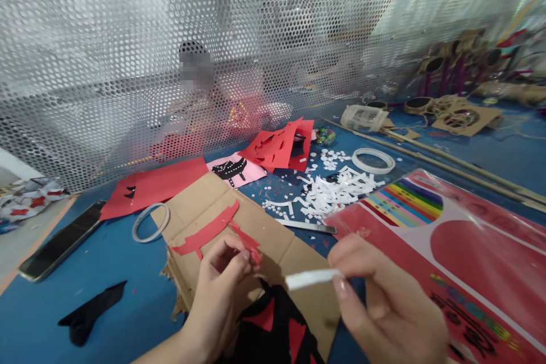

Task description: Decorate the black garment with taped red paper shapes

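Note:
My left hand (217,284) is closed over the cardboard sheet (187,193), its thumb and fingers pinching a small red paper piece (245,239). A larger red paper cutout (209,230) lies on the cardboard beyond my fingers. To the right, my right hand (384,301) pinches a short white strip (309,278) between thumb and fingertip, pointing left toward the red piece but apart from it. Below both hands lies a black cutout with red patches (273,324), partly cut off by the frame's bottom edge.
White paper strips (333,193) and beads are heaped beyond a craft knife (307,226). A phone (62,242), a tape roll (151,222) and a black scrap (91,310) lie left. Another roll (373,160) and a red packet (460,239) lie right. Perforated metal (128,68) stands behind.

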Demonstrator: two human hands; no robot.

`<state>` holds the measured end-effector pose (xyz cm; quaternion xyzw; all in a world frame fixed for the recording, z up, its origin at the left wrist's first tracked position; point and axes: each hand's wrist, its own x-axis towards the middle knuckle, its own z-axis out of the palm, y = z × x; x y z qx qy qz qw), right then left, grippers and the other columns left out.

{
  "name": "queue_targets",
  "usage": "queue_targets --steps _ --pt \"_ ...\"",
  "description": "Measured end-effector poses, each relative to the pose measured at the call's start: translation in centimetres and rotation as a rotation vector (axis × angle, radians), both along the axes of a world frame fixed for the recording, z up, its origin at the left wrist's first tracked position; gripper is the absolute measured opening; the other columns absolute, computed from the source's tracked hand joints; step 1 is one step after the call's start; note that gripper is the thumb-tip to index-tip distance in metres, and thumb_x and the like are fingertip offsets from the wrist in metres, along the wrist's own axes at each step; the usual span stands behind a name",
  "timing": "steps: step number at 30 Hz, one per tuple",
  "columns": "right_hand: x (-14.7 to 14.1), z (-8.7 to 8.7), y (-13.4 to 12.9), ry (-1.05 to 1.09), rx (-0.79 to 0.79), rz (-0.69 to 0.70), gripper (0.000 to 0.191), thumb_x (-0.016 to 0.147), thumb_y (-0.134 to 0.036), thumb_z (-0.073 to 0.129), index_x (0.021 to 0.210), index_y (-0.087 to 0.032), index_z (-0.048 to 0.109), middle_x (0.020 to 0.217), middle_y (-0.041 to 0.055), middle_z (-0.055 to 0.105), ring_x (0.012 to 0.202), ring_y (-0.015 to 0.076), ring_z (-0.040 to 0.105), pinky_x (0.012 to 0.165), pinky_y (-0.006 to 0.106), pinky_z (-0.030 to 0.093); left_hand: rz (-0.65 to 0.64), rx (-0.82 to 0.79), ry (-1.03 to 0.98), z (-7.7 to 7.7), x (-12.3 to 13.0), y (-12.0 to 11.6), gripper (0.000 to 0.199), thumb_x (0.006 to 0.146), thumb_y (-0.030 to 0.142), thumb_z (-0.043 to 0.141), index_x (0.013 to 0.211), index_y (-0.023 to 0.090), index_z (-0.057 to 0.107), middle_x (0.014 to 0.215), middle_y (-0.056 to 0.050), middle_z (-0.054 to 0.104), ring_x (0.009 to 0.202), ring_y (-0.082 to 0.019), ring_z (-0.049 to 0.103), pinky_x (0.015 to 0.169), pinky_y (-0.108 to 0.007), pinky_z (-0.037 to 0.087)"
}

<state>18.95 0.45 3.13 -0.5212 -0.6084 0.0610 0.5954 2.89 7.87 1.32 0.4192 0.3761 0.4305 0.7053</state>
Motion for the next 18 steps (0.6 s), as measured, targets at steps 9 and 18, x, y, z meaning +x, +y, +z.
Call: queue_targets --steps 9,18 --pt "7.8 -1.5 3.8 -0.171 -0.292 -0.518 0.011 0.081 -0.026 0.049 0.074 -0.020 0.056 0.079 0.0060 0.058 0.081 0.0256 0.053 0.072 0.037 0.036 -0.301 0.051 -0.055 0.0 -0.5 -0.9 0.010 0.079 0.021 0.066 0.073 0.017 0.059 0.073 0.000 0.060 0.066 -0.011 0.052 0.063 -0.020 0.042" --pt "1.6 0.5 1.4 0.394 -0.747 0.246 0.036 0.085 -0.043 0.044 0.076 -0.018 0.069 0.071 0.0043 0.065 0.064 0.0172 0.060 0.057 0.026 0.047 -0.355 0.182 -0.061 1.1 -0.1 -1.4 0.013 0.075 0.016 0.068 0.067 0.017 0.058 0.068 0.001 0.062 0.063 -0.010 0.056 0.059 -0.017 0.043"
